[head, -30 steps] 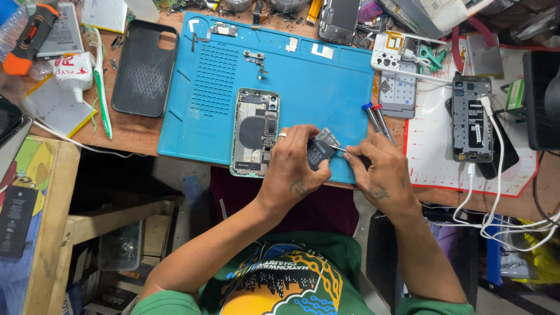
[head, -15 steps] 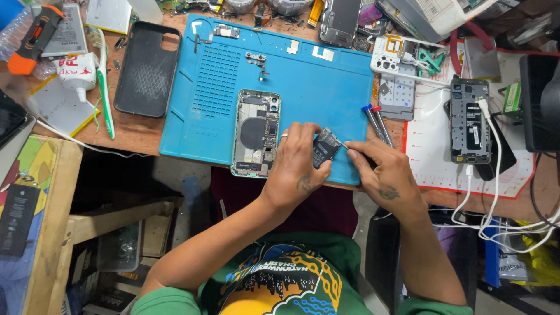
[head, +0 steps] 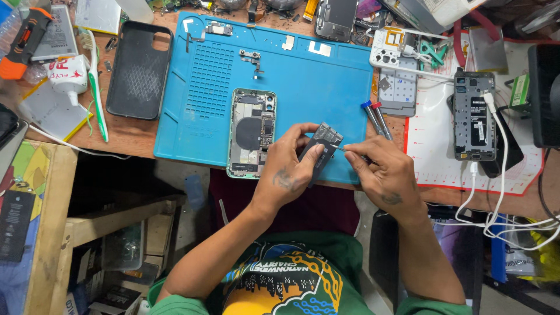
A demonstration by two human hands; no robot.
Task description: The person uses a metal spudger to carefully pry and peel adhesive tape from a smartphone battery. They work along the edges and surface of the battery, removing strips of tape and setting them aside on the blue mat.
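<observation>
Just below the middle of the frame, the left hand (head: 289, 169) clamps a small dark phone part (head: 319, 147) between thumb and fingers. The right hand (head: 382, 172) pinches a thin metal tool (head: 350, 150), its tip touching the part. An opened phone (head: 252, 133) lies just left on the blue mat (head: 315, 76); 2 screwdrivers (head: 376, 118) lie right.

A wooden bench (head: 131, 137) carries a blue mat (head: 326, 76) at twelve o'clock, a black phone case (head: 139, 70) at ten.

One head-worn camera looks steeply down, close over the workbench; the blue mat (head: 303, 76) fills upper centre, the person's torso below.
</observation>
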